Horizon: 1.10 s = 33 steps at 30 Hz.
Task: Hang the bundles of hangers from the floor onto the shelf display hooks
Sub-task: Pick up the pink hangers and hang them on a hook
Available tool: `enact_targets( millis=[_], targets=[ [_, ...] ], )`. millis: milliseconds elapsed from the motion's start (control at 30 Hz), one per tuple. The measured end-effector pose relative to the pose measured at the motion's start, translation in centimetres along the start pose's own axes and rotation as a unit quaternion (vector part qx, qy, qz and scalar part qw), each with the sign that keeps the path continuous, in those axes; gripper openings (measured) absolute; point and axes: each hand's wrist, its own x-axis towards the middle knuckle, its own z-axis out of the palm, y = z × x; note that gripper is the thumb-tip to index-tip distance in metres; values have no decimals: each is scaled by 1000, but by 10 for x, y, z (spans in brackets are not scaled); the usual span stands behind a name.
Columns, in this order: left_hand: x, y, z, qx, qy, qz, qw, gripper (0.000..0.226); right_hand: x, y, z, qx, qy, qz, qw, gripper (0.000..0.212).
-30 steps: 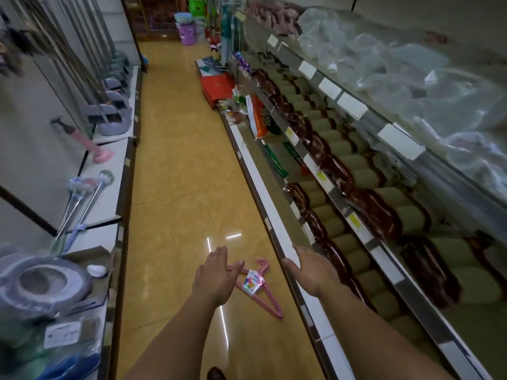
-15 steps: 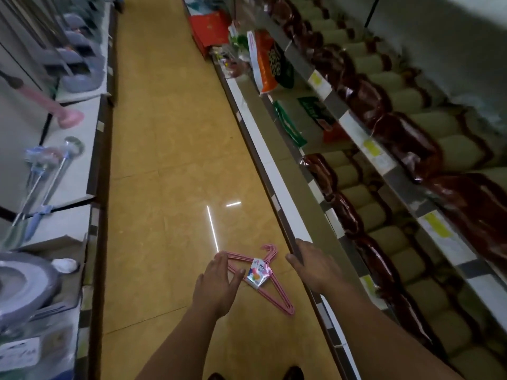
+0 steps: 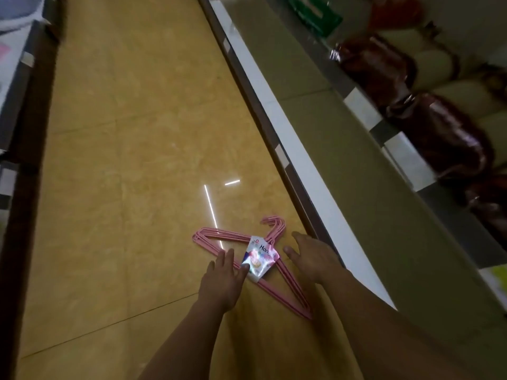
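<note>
A bundle of pink wire hangers (image 3: 290, 283) lies flat on the tan tiled floor, bound by a white printed paper label (image 3: 259, 256) near its hooks. My left hand (image 3: 223, 278) reaches down over the bundle's left side, fingers straight, fingertips at the wires and the label's edge. My right hand (image 3: 312, 255) hovers just right of the label and hooks, fingers relaxed and spread, holding nothing. Whether either hand touches the hangers is unclear. No display hooks are in view.
The low shelf's white front edge (image 3: 299, 149) runs diagonally along the right of the aisle. Above it, dark red wrapped packs (image 3: 439, 133) sit on shelves. Another shelf unit's dark base (image 3: 22, 133) borders the left side.
The view has tilted down and closed in on the floor. Both hands have dropped nearer the bundle, the left over its left side, the right beside the label.
</note>
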Motion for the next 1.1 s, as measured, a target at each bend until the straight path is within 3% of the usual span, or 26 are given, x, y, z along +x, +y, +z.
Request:
enact_targets(
  millis=[267,467,633,767,867,1033,1100],
  targets=[
    [56,-16,82,-36,-61,23,997,61,70,44,101,6,-40,45,998,58],
    [80,-17,117,-42,-63,56,996,60,97,52,141,15,-57,80,995,55],
    [83,-20,124,-51,-81,48,994,59,113,49,164,146,-28,149,978,43],
    [81,-25,121,-56,-77,48,994,59,116,40,172,257,36,201,945,27],
    [81,-33,117,-63,-81,35,994,60,117,31,175,306,41,229,923,20],
    [78,-50,112,-79,-60,22,995,60,113,13,180,341,40,208,916,14],
    [78,-56,106,-95,-49,20,994,57,110,5,179,367,42,192,909,23]
  ],
)
